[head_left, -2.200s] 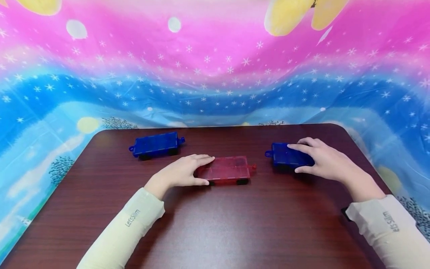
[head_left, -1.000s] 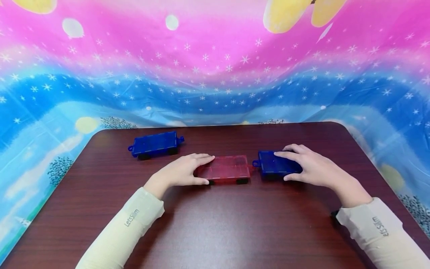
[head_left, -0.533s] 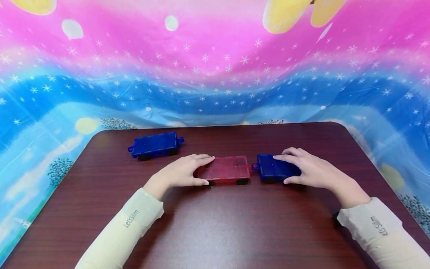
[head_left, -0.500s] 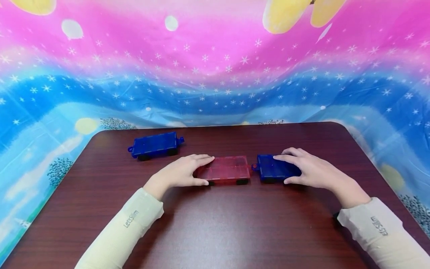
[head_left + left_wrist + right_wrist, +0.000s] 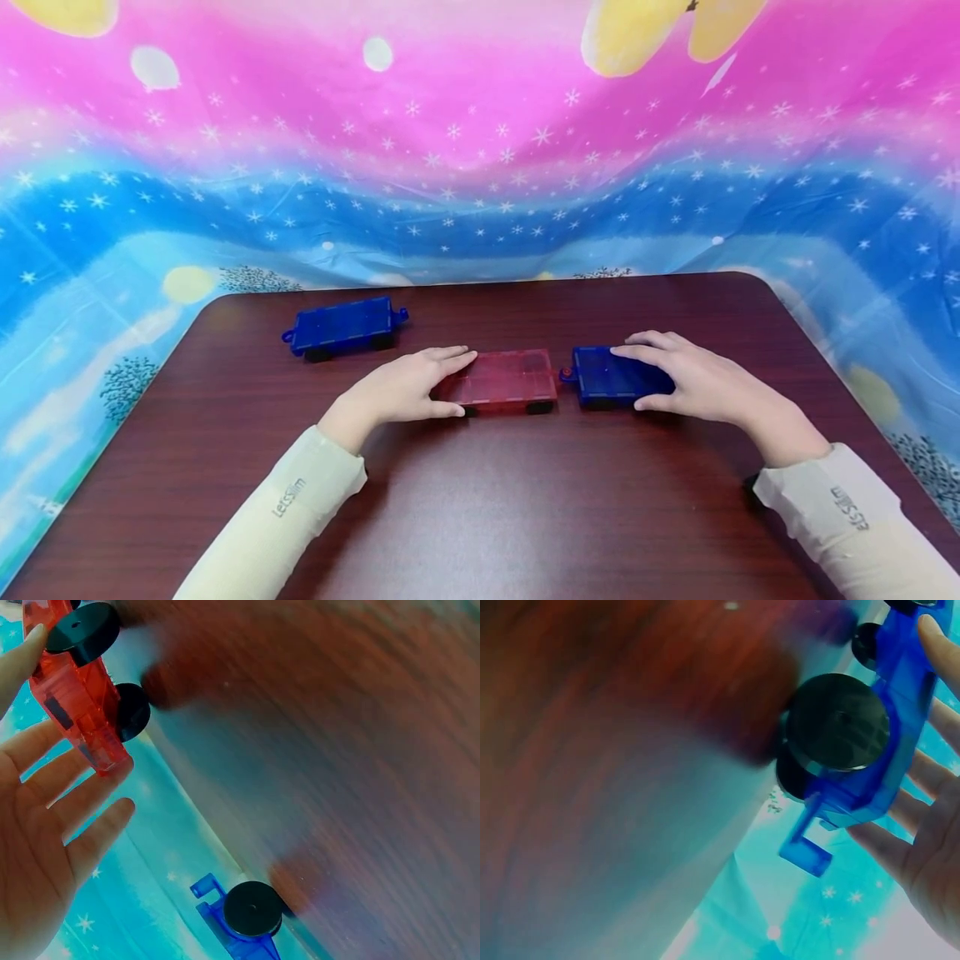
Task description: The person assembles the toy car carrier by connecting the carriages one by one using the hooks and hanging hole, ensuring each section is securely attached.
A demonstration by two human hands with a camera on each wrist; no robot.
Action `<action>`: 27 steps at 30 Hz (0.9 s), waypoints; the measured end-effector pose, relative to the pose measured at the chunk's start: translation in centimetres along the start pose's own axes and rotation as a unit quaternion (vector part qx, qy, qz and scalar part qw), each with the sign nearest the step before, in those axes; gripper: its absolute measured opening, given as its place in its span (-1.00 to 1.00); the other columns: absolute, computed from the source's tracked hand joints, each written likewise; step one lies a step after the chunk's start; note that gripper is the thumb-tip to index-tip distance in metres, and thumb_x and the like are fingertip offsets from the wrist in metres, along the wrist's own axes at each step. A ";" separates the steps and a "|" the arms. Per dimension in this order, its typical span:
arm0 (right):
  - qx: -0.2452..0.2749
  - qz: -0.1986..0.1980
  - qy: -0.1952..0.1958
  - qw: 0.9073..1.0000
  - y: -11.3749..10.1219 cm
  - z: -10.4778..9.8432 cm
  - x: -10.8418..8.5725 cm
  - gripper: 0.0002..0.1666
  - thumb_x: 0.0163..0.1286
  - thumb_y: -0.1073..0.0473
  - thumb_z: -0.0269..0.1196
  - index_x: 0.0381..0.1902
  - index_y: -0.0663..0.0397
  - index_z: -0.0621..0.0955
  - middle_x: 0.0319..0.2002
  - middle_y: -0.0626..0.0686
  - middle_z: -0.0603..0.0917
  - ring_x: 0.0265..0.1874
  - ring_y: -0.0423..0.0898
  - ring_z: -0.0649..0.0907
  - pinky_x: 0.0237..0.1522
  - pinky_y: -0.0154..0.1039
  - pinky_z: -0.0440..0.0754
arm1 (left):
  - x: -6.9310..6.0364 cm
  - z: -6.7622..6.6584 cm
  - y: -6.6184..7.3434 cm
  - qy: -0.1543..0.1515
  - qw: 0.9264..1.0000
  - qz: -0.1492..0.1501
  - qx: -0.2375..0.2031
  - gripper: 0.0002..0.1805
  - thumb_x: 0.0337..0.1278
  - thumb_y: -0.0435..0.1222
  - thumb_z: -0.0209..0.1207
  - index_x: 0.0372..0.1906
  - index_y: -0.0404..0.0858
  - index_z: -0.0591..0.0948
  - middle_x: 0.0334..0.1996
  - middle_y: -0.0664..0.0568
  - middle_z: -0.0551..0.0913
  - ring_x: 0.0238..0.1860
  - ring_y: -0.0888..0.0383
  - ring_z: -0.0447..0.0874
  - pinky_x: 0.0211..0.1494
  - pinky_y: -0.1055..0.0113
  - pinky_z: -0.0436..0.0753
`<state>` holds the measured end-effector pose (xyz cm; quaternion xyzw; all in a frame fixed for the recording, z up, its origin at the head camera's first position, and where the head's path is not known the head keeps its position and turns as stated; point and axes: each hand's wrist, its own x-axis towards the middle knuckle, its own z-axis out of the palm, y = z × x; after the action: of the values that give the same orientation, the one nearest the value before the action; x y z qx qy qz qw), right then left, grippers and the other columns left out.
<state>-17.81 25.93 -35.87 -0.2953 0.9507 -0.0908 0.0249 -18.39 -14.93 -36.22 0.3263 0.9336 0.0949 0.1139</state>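
Note:
A translucent red wheeled car (image 5: 502,382) stands mid-table, its left end gripped between thumb and fingers of my left hand (image 5: 401,387). To its right is a blue wheeled car (image 5: 611,375), held at its right end by my right hand (image 5: 705,379). Between the two, the blue ring and the red hook overlap. The left wrist view shows my left hand (image 5: 52,802) around the red car (image 5: 82,712), its black wheels on the table. In the right wrist view my right hand (image 5: 937,825) holds the blue car (image 5: 900,712), a blue hook at its near end.
Another blue wheeled car (image 5: 342,325) stands at the table's back left, apart from the others; its hook end shows in the left wrist view (image 5: 247,941). A patterned cloth (image 5: 480,167) hangs behind the dark wooden table (image 5: 495,517).
My right hand has moved the blue car left and slightly nearer, bringing its ring over the red car's hook. During the last half second both hands and cars have kept nearly the same places.

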 end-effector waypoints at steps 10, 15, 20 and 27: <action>0.036 -0.016 0.009 0.999 -1.1 -1.2 0.5 -0.10 0.22 -0.13 0.43 0.46 -0.10 0.38 0.44 0.22 0.36 0.41 0.27 0.33 0.26 0.31 0.45 | -0.7 -0.3 0.1 0.024 0.999 0.023 0.014 -0.14 0.23 0.13 0.22 0.54 -0.09 0.23 0.55 -0.02 0.21 0.57 -0.04 0.12 0.49 0.03 0.37; 0.052 -0.025 0.013 0.998 -1.8 -1.4 1.4 -0.10 0.24 -0.11 0.42 0.47 -0.05 0.37 0.46 0.21 0.34 0.44 0.26 0.31 0.32 0.29 0.39 | -2.0 -0.5 -0.3 0.040 0.999 0.028 0.011 -0.17 0.24 0.11 0.21 0.53 -0.11 0.27 0.53 -0.03 0.24 0.56 -0.04 0.14 0.49 -0.01 0.35; 0.065 -0.023 0.005 0.998 -2.5 -1.5 2.3 -0.08 0.23 -0.06 0.44 0.49 -0.04 0.34 0.48 0.20 0.31 0.46 0.24 0.28 0.34 0.28 0.38 | -3.9 -0.8 -1.4 0.064 0.998 0.021 0.010 -0.20 0.25 0.08 0.23 0.50 -0.15 0.31 0.51 -0.06 0.29 0.54 -0.09 0.18 0.48 -0.06 0.34; 0.077 -0.028 -0.004 0.997 -3.4 -1.3 3.7 -0.06 0.24 -0.09 0.43 0.51 -0.09 0.31 0.50 0.16 0.27 0.49 0.22 0.25 0.37 0.27 0.35 | -6.7 -1.5 -4.1 0.094 0.995 -0.022 0.006 -0.20 0.22 -0.01 0.29 0.48 -0.23 0.33 0.48 -0.16 0.32 0.51 -0.18 0.21 0.47 -0.13 0.32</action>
<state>-19.06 21.32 -33.96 -0.3190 0.9324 -0.1628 0.0486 -16.09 -22.43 -34.76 0.2961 0.9475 0.1174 0.0261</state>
